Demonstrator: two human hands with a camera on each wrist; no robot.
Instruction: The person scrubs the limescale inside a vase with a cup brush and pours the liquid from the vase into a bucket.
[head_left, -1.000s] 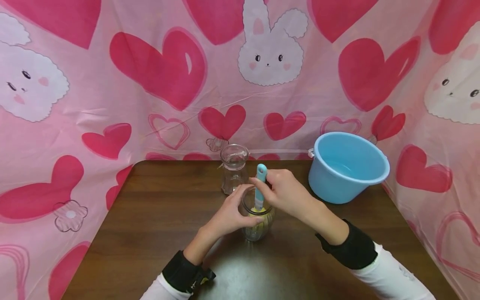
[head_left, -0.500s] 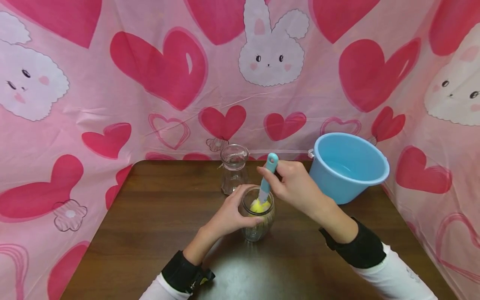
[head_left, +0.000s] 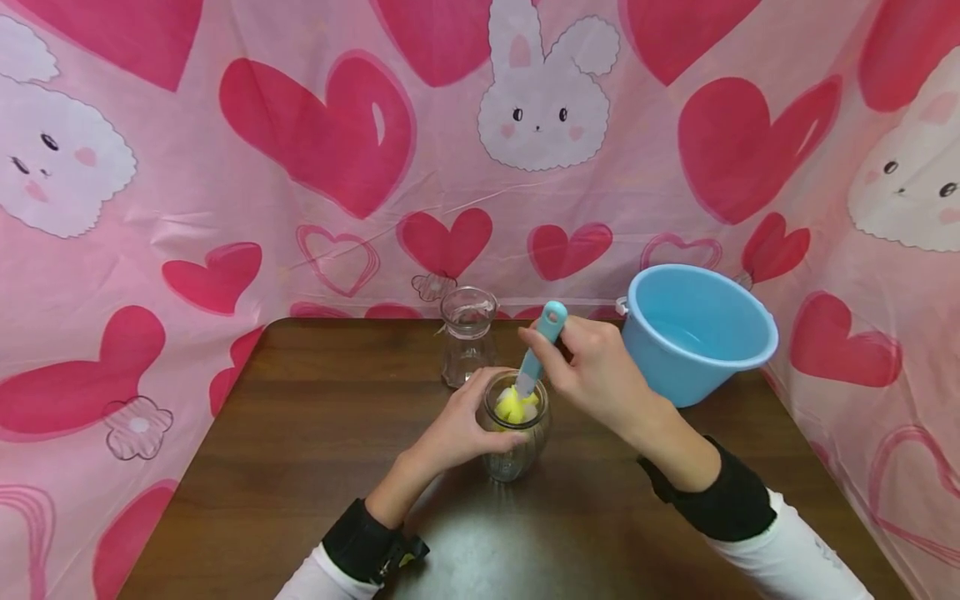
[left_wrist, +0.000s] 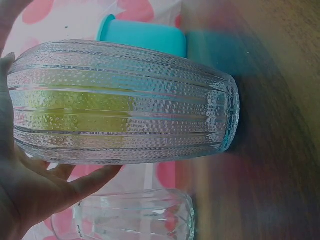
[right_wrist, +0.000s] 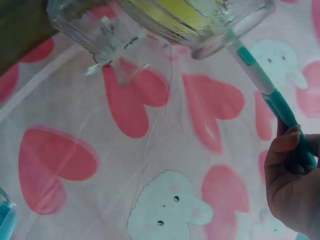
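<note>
Left wrist view — fingers (left_wrist: 75, 185) round the jar's (left_wrist: 125, 102) ribbed glass; head view — fingers (head_left: 542, 354) gripping the brush (head_left: 538, 350).

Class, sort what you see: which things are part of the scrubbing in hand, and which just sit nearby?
In use: ribbed glass jar, gripped by the left hand; sponge brush, held by the right hand.

Sitting nearby: second glass jar; blue basin.

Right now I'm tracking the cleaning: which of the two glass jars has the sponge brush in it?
The nearer jar, gripped by the left hand; the far jar stands untouched.
</note>
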